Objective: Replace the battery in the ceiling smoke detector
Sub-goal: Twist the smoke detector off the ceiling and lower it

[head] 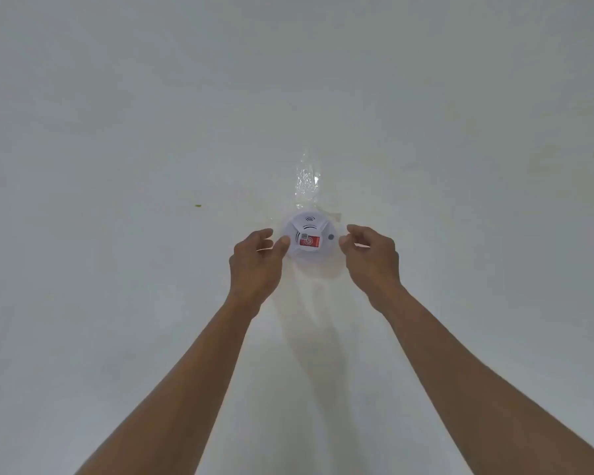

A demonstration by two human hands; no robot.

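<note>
A round white smoke detector is fixed to the ceiling, with a red sticker and a small grey button on its face. Both my arms reach up to it. My left hand is at its left rim, thumb touching the edge, fingers curled and apart. My right hand is just off its right rim, thumb and fingers curved toward it with a small gap. Neither hand holds anything. No battery is visible.
A strip of clear tape runs from the detector along the white ceiling. A small dark speck marks the ceiling to the left. Plain ceiling surrounds the detector on every side.
</note>
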